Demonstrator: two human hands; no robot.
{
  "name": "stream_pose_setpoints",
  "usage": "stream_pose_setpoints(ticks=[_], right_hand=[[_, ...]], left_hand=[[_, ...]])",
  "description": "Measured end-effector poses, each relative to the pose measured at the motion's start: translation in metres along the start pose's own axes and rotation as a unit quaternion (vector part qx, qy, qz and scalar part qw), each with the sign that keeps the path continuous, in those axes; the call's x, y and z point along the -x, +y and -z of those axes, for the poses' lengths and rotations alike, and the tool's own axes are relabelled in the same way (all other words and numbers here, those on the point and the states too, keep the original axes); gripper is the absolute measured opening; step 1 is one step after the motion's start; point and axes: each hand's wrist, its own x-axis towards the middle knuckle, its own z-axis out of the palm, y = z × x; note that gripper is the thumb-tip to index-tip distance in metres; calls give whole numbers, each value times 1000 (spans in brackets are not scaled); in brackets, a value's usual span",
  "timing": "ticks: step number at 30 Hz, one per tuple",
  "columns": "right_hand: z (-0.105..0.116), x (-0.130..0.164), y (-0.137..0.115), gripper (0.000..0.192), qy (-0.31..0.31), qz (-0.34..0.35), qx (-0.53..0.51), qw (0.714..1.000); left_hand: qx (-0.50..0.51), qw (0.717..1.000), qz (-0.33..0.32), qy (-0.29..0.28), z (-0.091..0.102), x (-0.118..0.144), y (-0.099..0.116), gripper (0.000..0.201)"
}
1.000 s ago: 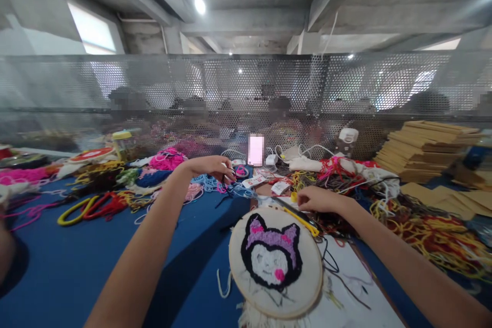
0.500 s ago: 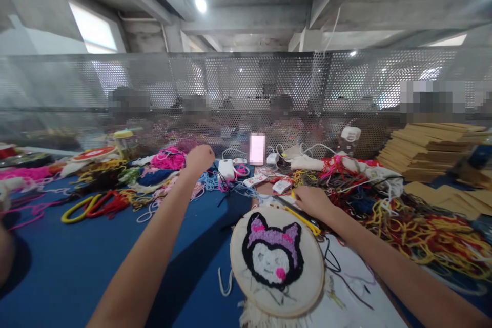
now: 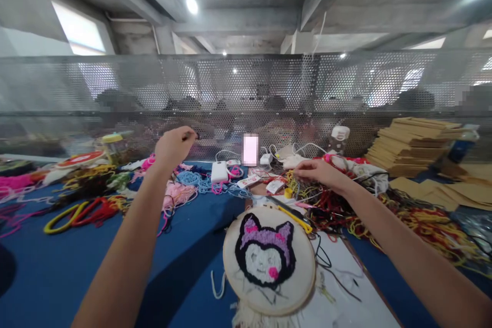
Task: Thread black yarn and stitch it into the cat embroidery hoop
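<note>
My left hand (image 3: 175,146) is raised above the table with its fingers pinched on a thin black strand of yarn. My right hand (image 3: 319,171) reaches forward, fingers spread low over a tangle of red, yellow and dark yarn (image 3: 334,205). Close to me lies a round embroidery hoop (image 3: 269,261) with a tufted black, purple and white character face. A yellow-handled tool (image 3: 294,218) rests at the hoop's upper right edge, below my right wrist.
The blue tablecloth (image 3: 57,266) holds heaps of yarn on the left (image 3: 77,210) and right (image 3: 430,225). A white power bank (image 3: 220,171) and cables lie at the back. Stacked boards (image 3: 415,146) stand far right, against a perforated metal screen (image 3: 246,92). White paper (image 3: 346,292) lies under the hoop.
My left hand rose from the yarn near the table's middle, going up and to the left. My right hand left the hoop's top edge and moved forward over the yarn tangle.
</note>
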Motion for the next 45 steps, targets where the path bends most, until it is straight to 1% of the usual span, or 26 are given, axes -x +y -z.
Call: stream_pose_setpoints(ticks=[2,3,4,6,9,11,14,16,18,20,23,26,28,31,33,37,42,45], right_hand=[[2,1,-2,33,13,1,-71,997],[2,1,-3,34,17,2,-94,995],[2,1,-5,34,19,5,-108,994],[-1,2,-11,32,25,19,-148,988],[-11,5,-24,20,37,35,-169,984],[-20,7,-32,18,34,33,-149,988],[-35,10,-41,29,37,46,-110,992],[-44,12,-44,29,42,72,-110,990],[-51,14,-46,28,39,100,-126,986],[-56,16,-48,28,43,109,-134,984],[-61,20,-53,26,74,89,-108,987],[-65,21,-54,27,85,62,-99,989],[-67,18,-50,31,72,49,-119,989],[-70,12,-41,30,35,57,-150,986],[-70,9,-35,29,29,59,-152,986],[-69,5,-26,29,39,29,-133,990],[-69,4,-24,31,24,16,-133,991],[-71,4,-25,30,17,2,-154,988]], left_hand=[[-61,993,-23,-97,-4,5,8,7],[-66,985,-16,-159,-7,8,12,11],[-47,976,3,-212,-11,11,16,15],[-2,961,40,-274,-21,17,22,19],[65,940,60,-330,-42,25,26,19],[88,932,62,-346,-56,30,27,15],[121,922,40,-366,-71,37,30,15],[146,914,40,-377,-76,43,34,17],[178,902,58,-389,-78,47,38,14],[201,891,71,-401,-80,50,42,13],[220,881,71,-413,-85,53,44,12],[251,865,84,-427,-95,57,41,15],[275,846,99,-446,-104,61,38,17],[297,822,137,-466,-117,68,34,17],[311,814,165,-461,-123,71,31,15],[333,809,209,-437,-126,72,27,13],[332,813,237,-416,-124,67,22,16],[343,803,251,-418,-125,65,18,19]])
